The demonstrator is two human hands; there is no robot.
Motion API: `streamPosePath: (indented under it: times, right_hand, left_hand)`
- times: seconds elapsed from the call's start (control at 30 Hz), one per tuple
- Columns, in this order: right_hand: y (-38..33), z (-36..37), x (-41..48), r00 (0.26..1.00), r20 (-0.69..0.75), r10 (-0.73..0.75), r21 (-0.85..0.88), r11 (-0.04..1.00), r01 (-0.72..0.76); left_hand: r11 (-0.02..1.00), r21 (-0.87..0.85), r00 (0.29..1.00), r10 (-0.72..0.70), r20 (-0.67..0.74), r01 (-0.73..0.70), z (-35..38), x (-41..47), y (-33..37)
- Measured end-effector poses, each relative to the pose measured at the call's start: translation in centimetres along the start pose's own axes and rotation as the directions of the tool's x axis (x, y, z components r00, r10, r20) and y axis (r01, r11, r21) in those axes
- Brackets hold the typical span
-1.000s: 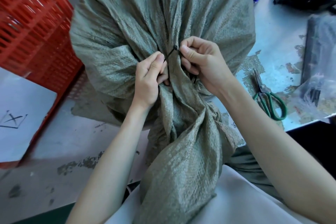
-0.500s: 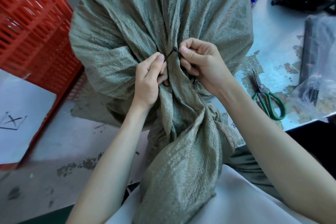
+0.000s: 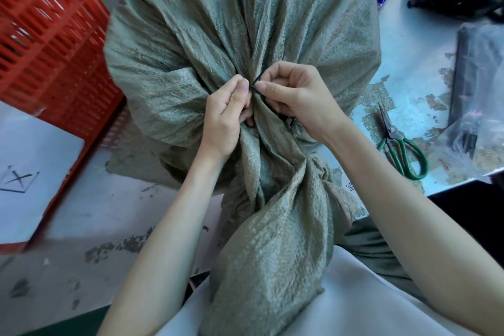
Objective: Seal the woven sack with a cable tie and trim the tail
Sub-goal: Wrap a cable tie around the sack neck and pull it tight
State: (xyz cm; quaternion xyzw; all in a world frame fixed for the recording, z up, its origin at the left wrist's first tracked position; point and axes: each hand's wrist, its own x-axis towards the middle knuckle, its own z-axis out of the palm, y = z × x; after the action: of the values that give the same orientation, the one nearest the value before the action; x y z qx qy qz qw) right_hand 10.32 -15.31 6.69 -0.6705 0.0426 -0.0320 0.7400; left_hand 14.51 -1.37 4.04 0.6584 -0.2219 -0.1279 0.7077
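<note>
A full grey-green woven sack point(image 3: 191, 43) lies on the worn table, its gathered neck point(image 3: 275, 199) trailing toward me. A thin black cable tie point(image 3: 256, 82) circles the neck; only a short piece shows between my fingertips. My left hand point(image 3: 226, 120) pinches the tie and bunched cloth from the left. My right hand point(image 3: 297, 95) pinches the tie's end from the right, thumb and forefinger closed on it. Most of the tie is hidden under cloth and fingers. Green-handled scissors point(image 3: 401, 147) lie on the table to the right, apart from both hands.
A red slatted crate point(image 3: 46, 43) stands at the left, touching the sack. A white sheet with a drawn X point(image 3: 24, 166) leans on it. Clear plastic bags point(image 3: 480, 106) and dark items sit at the far right. The table edge point(image 3: 463, 185) runs near the scissors.
Both hands stay pinched on the tie at the neck. My fingertips have drawn closer together and the visible piece of tie is shorter. The sack and scissors have not moved.
</note>
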Motion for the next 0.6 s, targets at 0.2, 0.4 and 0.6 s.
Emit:
streamPosePath:
  times: [0.2, 0.4, 0.6]
  right_hand:
    - [0.18, 0.23, 0.02, 0.999, -0.028, -0.042, -0.071, 0.997, 0.040]
    - [0.08, 0.20, -0.50, 0.996, -0.078, -0.037, 0.005, 0.999, 0.037]
    - [-0.61, 0.48, -0.44, 0.994, -0.106, 0.010, -0.061, 0.998, -0.017]
  left_hand:
    - [0.993, 0.109, 0.999, 0.054, 0.005, -0.055, -0.10, -0.22, -0.22]
    - [0.959, 0.260, 0.993, 0.109, 0.035, -0.114, -0.31, -0.38, -0.30]
    - [0.906, 0.392, 0.987, 0.134, 0.091, -0.159, -0.55, -0.53, 0.04]
